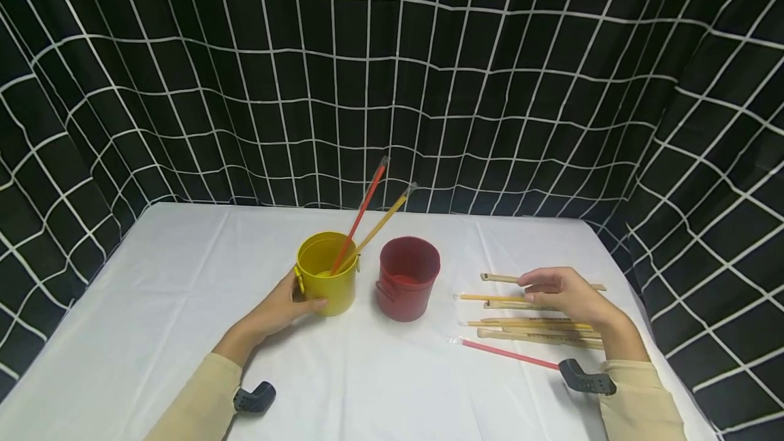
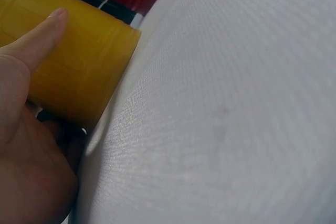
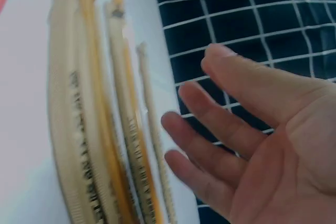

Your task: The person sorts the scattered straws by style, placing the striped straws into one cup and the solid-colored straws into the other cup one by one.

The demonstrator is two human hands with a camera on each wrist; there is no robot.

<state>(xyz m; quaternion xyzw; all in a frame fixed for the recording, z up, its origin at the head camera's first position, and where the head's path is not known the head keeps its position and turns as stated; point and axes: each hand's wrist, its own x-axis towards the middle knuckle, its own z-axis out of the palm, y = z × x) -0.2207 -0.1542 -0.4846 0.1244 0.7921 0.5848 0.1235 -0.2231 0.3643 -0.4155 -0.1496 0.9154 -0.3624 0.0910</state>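
My left hand (image 1: 275, 312) grips the side of a small yellow bucket (image 1: 337, 296), thumb along its wall (image 2: 84, 51) in the left wrist view. Two thin straw-like sticks in clear wrappers, one red (image 1: 365, 206) and one yellow (image 1: 382, 220), lean out of the bucket to the right. Above a row of slim sticks, my right hand (image 1: 572, 298) has its fingers loosely bent with nothing between them. Nearest its fingertips are a beige paper-wrapped stick (image 1: 502, 278) and a yellow stick (image 1: 484, 297). Several printed beige sleeves (image 3: 79, 129) lie alongside in the right wrist view.
A red bucket (image 1: 407, 298) stands upright just right of the yellow one. At the near side of the row lies a red wrapped stick (image 1: 508, 354). The white-covered table (image 1: 392, 386) ends at a black curtain with a white grid (image 1: 367, 87).
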